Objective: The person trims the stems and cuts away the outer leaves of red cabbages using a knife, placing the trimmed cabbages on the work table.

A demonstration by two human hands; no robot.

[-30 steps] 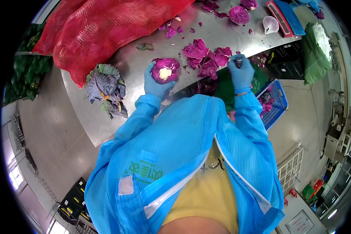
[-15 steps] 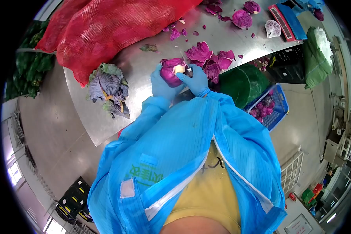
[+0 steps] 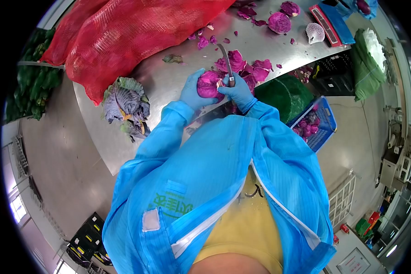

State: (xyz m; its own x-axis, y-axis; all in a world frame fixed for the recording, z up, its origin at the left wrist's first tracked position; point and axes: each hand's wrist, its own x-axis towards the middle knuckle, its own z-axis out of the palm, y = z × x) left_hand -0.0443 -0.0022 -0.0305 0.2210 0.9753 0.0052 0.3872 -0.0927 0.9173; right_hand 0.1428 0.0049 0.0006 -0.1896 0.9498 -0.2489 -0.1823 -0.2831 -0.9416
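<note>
Blue gloves cover both hands. My left hand is closed around the left side of a red cabbage, held above the metal table. In my right hand is a knife, its curved blade pointing up and away from me. The right fingers are also close against the cabbage's right side; whether they press on it I cannot tell. Just beyond the hands lie loose purple cabbage leaves. Wilted outer leaves are piled at the left of the table.
A red mesh sack fills the back left. Another red cabbage, a white foam net and a blue-and-red box sit at the back right. To the right are a green sack and a blue crate with cabbages inside.
The cabbage has turned, so its pale cut stem end no longer faces up. The knife blade has swung up into plain view, and my hands have shifted slightly right.
</note>
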